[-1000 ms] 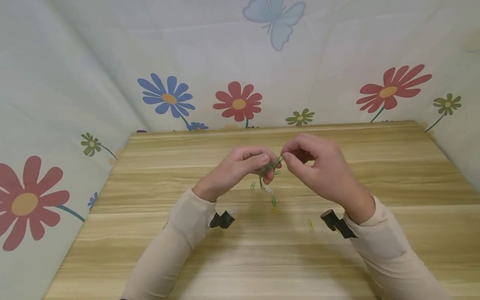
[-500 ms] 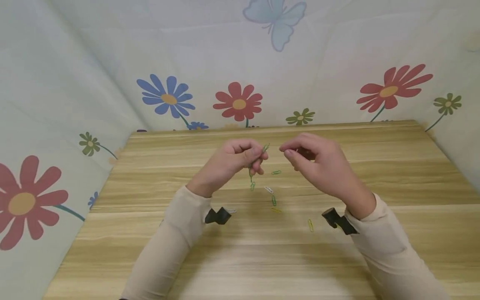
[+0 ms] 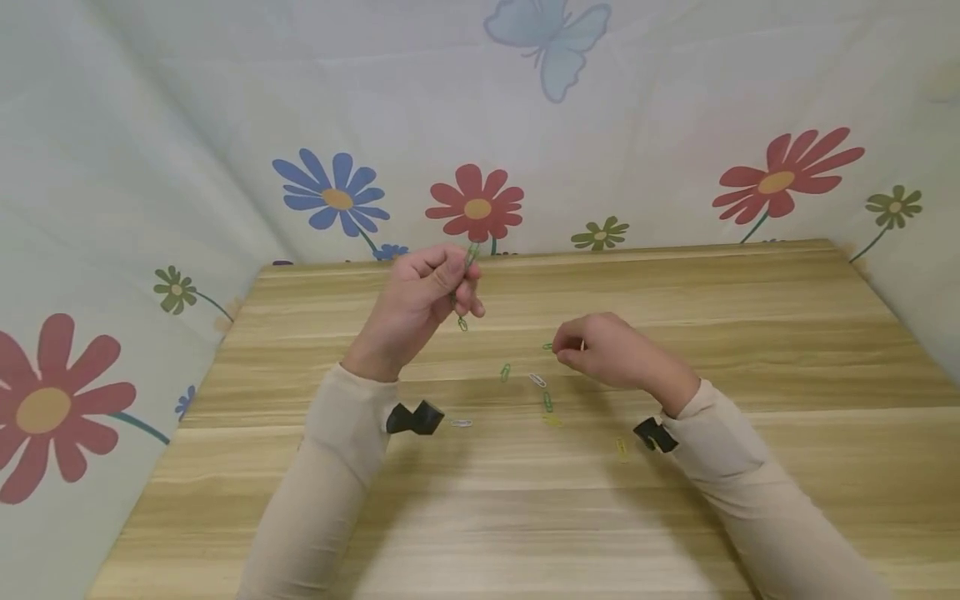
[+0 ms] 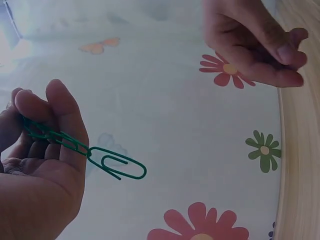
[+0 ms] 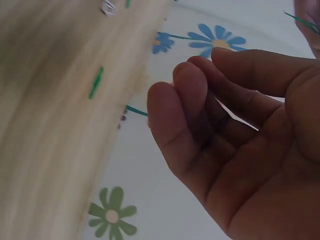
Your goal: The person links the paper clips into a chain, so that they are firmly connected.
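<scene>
Head view from above, forward and down over both hands [image 3: 408, 304], wrist views close up, flowered backdrop [image 4: 180, 120] common to all.

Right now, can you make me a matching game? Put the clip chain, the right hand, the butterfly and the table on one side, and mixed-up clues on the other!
Things:
1. clip chain
2. right hand
3. butterfly
4. table

Clues:
A. fingers bent, no clip showing in it
B. wooden, with loose clips lying on it
C. pale blue, on the cloth
D. green, held by the left hand

Pairs: 1-D, 2-A, 3-C, 4-B
</scene>
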